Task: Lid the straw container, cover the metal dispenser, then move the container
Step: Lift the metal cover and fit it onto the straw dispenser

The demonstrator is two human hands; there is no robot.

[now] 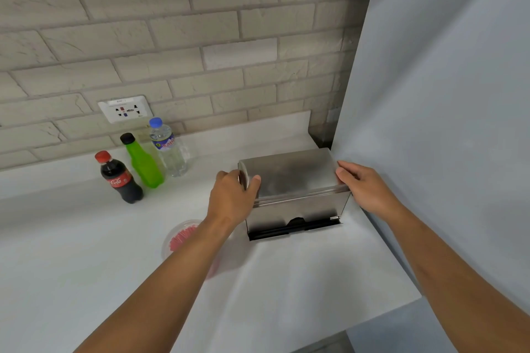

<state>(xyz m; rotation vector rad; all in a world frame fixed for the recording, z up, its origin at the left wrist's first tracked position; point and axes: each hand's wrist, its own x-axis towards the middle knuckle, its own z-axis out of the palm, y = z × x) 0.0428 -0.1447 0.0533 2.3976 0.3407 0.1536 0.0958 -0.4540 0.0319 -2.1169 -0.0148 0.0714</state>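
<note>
From the head camera, both bare hands are on the metal cover (289, 173) of the stainless dispenser (295, 209), which stands on the white counter (86, 252) close against the pale wall panel (444, 94). The left hand (233, 198) wraps the cover's left end, thumb lying over the top face and the other fingers curled round behind the edge, so it is grasping the cover. The right hand (362, 188) presses its fingertips (342, 170) on the cover's right edge, thumb tucked beneath; it grips the cover too, though how tightly I cannot tell. Holding both ends likely keeps the cover level as it seats, since its long front lip lies just along the top of the dispenser body. Below the fingers, the dispenser's front slot shows a black bar.

The straw container (183, 238), round, clear and full of pink straws, sits on the counter under the left forearm, nearer the person than the left fingers; whether its lid is on is hidden by the arm and blur. By my judgement the covering step is in hand and moving the container remains.

Beyond the left fingers, well apart, stand a cola bottle (122, 180), a green bottle (143, 163) and a water bottle (169, 149), below a wall socket (124, 109).
</note>
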